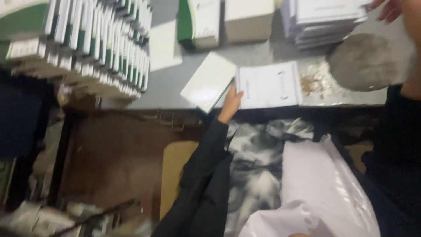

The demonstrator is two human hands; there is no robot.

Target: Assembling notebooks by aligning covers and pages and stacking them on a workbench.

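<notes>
From the head camera you look down on a grey tabletop point(175, 94) with dark floor below its near edge. Your left hand point(231, 102), in a black sleeve, reaches up from the bottom. Its fingers lie close together, pressed against the seam where a flat white rectangular booklet with a dark green spine point(209, 81) meets an open white printed sheet point(269, 84); I judge it is steadying them there.

The booklet lies flat on the table near its front edge, long axis tilted, running from lower left to upper right, spine towards your hand.

Your right hand point(388, 9) is at the top right corner, blurred, above a stack of white leaflets point(322, 19); whether its fingers are spread or closed cannot be told.

Rows of green-and-white booklets point(103, 48) stand fanned at the left. A grey round lump point(364, 62) sits to the right.
</notes>
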